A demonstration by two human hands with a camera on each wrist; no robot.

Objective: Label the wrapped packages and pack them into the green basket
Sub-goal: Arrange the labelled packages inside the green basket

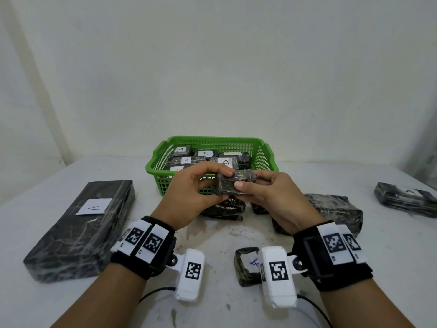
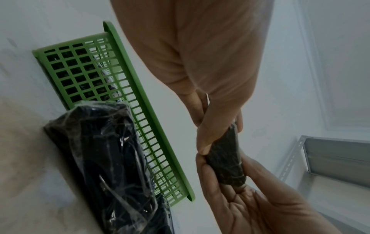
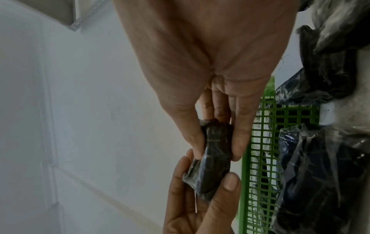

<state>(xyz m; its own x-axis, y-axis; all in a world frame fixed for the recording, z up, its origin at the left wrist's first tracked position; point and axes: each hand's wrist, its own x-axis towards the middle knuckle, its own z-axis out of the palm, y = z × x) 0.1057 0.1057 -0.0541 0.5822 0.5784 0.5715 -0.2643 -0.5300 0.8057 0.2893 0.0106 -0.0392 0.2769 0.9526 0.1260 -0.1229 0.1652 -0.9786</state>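
Both hands hold one small dark wrapped package (image 1: 234,184) in the air just in front of the green basket (image 1: 264,162). My left hand (image 1: 201,188) grips its left end with thumb and fingers. My right hand (image 1: 257,189) pinches its right end, thumb on the near face. The wrist views show the same package (image 2: 226,159) (image 3: 212,158) between the fingers of both hands; no label shows on it. Several labelled packages lie inside the basket, marked A and B.
A long dark package (image 1: 80,228) labelled A lies at the left. A small package (image 1: 248,265) marked A sits near my right wrist. More wrapped packages lie under the hands (image 1: 224,209), at the right (image 1: 331,209) and at the far right (image 1: 406,200).
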